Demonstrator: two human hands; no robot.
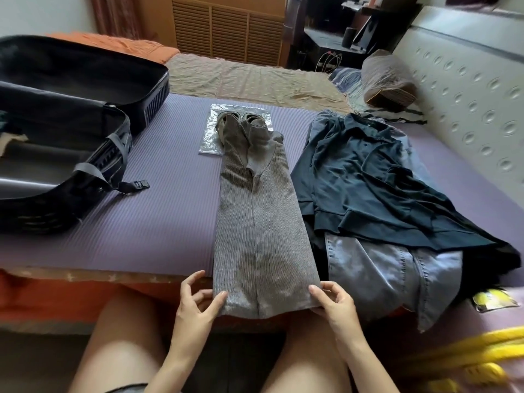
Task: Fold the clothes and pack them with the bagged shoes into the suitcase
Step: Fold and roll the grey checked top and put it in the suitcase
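Observation:
A grey ribbed garment [261, 222], folded lengthwise into a long strip, lies down the middle of the purple mat [158, 194]. Its far end overlaps a clear bag holding a pair of shoes [241, 119]. My left hand [195, 303] pinches the near left corner of the strip. My right hand [333, 303] pinches the near right corner. To the right lies a pile with a dark teal shirt [368, 177] on top of light blue jeans [388, 273]. An open black suitcase [71, 137] sits at the left.
The suitcase strap with its buckle [141, 184] trails onto the mat. A wrapped pillow [388, 78] rests by the padded headboard at the right. A yellow packet [494, 299] and a blurred yellow object [467, 361] are at the near right. My bare knees are below the bed edge.

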